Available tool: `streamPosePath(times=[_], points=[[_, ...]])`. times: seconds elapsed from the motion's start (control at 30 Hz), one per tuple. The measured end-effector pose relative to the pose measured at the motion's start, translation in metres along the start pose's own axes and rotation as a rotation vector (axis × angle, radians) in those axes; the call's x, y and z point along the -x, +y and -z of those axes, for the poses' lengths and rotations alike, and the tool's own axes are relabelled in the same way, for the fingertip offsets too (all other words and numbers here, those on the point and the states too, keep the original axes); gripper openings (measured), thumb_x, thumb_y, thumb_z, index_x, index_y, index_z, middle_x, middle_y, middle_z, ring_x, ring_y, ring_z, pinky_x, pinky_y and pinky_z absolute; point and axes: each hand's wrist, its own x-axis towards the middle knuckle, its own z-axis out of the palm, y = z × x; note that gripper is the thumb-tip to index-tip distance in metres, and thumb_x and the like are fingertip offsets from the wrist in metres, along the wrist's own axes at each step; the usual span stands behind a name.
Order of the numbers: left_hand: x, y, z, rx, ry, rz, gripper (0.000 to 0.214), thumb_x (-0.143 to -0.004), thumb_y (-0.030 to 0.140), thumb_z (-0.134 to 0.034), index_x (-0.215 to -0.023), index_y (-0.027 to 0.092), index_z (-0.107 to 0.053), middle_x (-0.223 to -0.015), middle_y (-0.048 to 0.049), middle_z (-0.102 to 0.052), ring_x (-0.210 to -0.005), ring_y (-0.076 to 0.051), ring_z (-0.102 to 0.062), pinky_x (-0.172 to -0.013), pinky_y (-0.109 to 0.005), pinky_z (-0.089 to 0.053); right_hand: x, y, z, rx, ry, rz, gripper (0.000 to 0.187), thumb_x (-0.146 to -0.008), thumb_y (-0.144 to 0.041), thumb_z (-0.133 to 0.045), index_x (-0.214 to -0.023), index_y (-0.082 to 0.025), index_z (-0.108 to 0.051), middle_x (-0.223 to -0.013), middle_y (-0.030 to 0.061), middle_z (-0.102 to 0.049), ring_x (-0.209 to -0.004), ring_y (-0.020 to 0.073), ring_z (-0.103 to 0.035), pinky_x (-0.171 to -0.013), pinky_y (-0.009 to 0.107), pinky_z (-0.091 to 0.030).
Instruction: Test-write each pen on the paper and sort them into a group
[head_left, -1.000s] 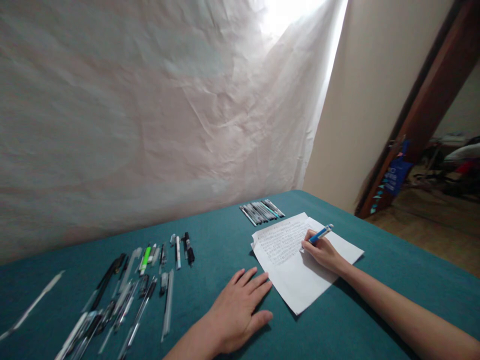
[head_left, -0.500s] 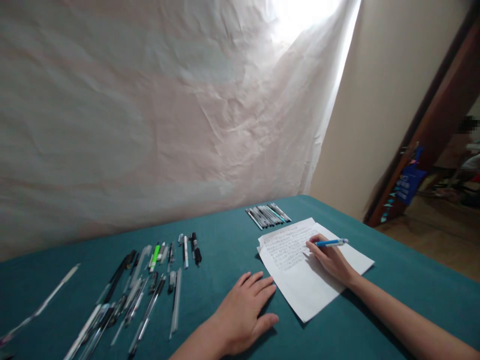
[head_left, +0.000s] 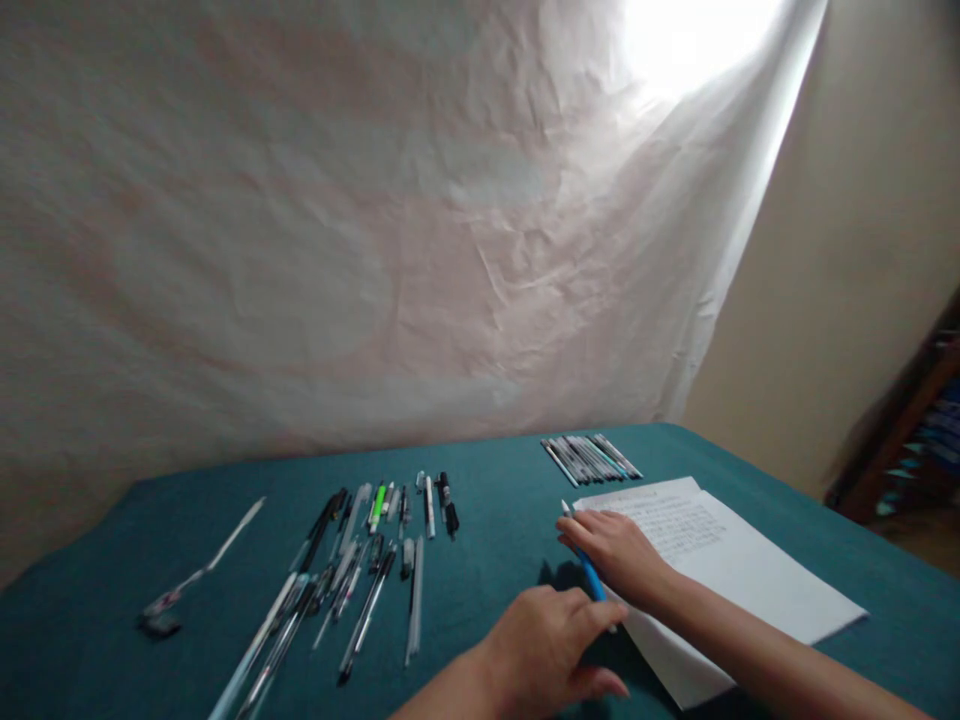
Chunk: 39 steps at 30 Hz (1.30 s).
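My right hand (head_left: 619,552) is closed round a blue pen (head_left: 591,578), at the left edge of a white sheet of paper (head_left: 739,580) covered in handwriting. The pen's white tip points up and away from me. My left hand (head_left: 551,650) sits just in front of it, its fingers curled and reaching to the lower end of the blue pen; whether they grip it I cannot make out. Both hands hover over the teal tablecloth (head_left: 487,520).
A loose spread of several pens (head_left: 367,560) lies on the left of the table. A neat row of pens (head_left: 592,458) lies beyond the paper. One single pen (head_left: 199,572) lies far left. A wrinkled white sheet (head_left: 337,230) hangs behind the table.
My right hand left the written area and carried the blue pen leftward off the paper's edge. My left hand rose from lying flat and closed in on the pen. The camera turned left.
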Motion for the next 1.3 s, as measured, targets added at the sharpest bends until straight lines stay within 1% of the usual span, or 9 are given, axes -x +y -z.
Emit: streamPosePath(times=[0.2, 0.5, 0.67, 0.8, 0.87, 0.97, 1.1, 1.2, 1.3], points=[[0.005, -0.004, 0.004, 0.104, 0.138, 0.133, 0.025, -0.091, 0.027, -0.029, -0.103, 0.019, -0.05, -0.088, -0.0045, -0.06, -0.08, -0.014, -0.057, -0.073, -0.023, -0.043, -0.025, -0.009, -0.013, -0.011, 0.039, 0.021, 0.015, -0.088, -0.026, -0.042, -0.087, -0.021, -0.056, -0.069, 0.0031, -0.058, -0.064, 0.0159, -0.054, -0.058, 0.026, -0.032], [0.009, -0.002, 0.005, 0.199, 0.208, 0.181, 0.024, -0.09, 0.022, -0.03, -0.102, 0.018, -0.05, -0.085, -0.0054, -0.058, -0.078, -0.014, -0.056, -0.073, -0.024, -0.044, -0.033, -0.008, -0.015, -0.007, -0.001, 0.02, 0.018, -0.087, -0.026, -0.041, -0.095, -0.02, -0.056, -0.074, 0.0059, -0.061, -0.069, 0.0187, -0.057, -0.06, 0.027, -0.037], [0.006, -0.001, 0.01, 0.258, 0.231, 0.293, 0.023, -0.089, 0.024, -0.034, -0.108, 0.02, -0.046, -0.095, -0.0044, -0.054, -0.085, -0.015, -0.054, -0.08, -0.025, -0.042, -0.033, -0.003, -0.019, -0.349, 0.024, -0.179, 0.039, -0.086, -0.02, -0.036, -0.124, -0.024, -0.037, -0.092, 0.0065, -0.063, -0.071, 0.0173, -0.061, -0.061, 0.027, -0.043], [0.006, -0.006, 0.008, 0.292, 0.267, 0.399, 0.024, -0.09, 0.022, -0.031, -0.109, 0.02, -0.045, -0.101, -0.0051, -0.052, -0.09, -0.016, -0.052, -0.084, -0.028, -0.041, -0.038, -0.006, -0.018, -0.81, -0.013, -0.42, 0.029, -0.088, -0.033, -0.032, -0.112, -0.02, -0.041, -0.074, 0.0018, -0.06, -0.051, 0.0119, -0.055, -0.049, 0.023, -0.042], [0.006, -0.01, 0.005, 0.311, 0.271, 0.437, 0.024, -0.089, 0.023, -0.031, -0.109, 0.021, -0.044, -0.105, -0.0057, -0.051, -0.094, -0.017, -0.051, -0.086, -0.03, -0.04, -0.041, -0.011, -0.016, -1.01, -0.077, -0.467, 0.028, -0.085, -0.04, -0.038, -0.103, -0.018, -0.044, -0.066, -0.0013, -0.055, -0.046, 0.01, -0.05, -0.042, 0.02, -0.038], [0.005, -0.013, 0.001, 0.345, 0.28, 0.463, 0.024, -0.089, 0.023, -0.033, -0.109, 0.021, -0.045, -0.106, -0.0055, -0.052, -0.097, -0.018, -0.051, -0.087, -0.031, -0.039, -0.047, -0.015, -0.017, -1.131, -0.146, -0.499, 0.036, -0.078, -0.044, -0.051, -0.101, -0.017, -0.044, -0.063, -0.0028, -0.055, -0.043, 0.008, -0.046, -0.037, 0.018, -0.033], [0.004, -0.014, -0.001, 0.369, 0.311, 0.482, 0.038, -0.087, 0.024, -0.038, -0.124, 0.024, -0.035, -0.103, -0.0042, -0.054, -0.091, -0.018, -0.052, -0.084, -0.032, -0.041, -0.06, 0.005, -0.029, -1.029, -0.061, -0.526, 0.038, -0.075, -0.041, -0.053, -0.101, -0.014, -0.047, -0.066, 0.0004, -0.061, -0.054, 0.0121, -0.055, -0.046, 0.021, -0.04], [0.005, -0.014, -0.001, 0.362, 0.288, 0.493, 0.045, -0.085, 0.026, -0.041, -0.128, 0.023, -0.03, -0.101, -0.0049, -0.055, -0.09, -0.018, -0.052, -0.084, -0.033, -0.04, -0.069, 0.038, -0.046, -0.699, 0.012, -0.6, 0.035, -0.076, -0.038, -0.051, -0.101, -0.014, -0.051, -0.066, 0.0011, -0.064, -0.06, 0.0147, -0.059, -0.054, 0.023, -0.043], [0.007, -0.014, -0.002, 0.347, 0.255, 0.475, 0.042, -0.085, 0.028, -0.041, -0.126, 0.021, -0.033, -0.103, -0.0065, -0.054, -0.093, -0.019, -0.051, -0.085, -0.033, -0.039, -0.073, 0.077, -0.061, -0.561, 0.019, -0.689, 0.033, -0.075, -0.037, -0.053, -0.099, -0.014, -0.055, -0.071, 0.004, -0.066, -0.064, 0.0166, -0.061, -0.057, 0.024, -0.043]])
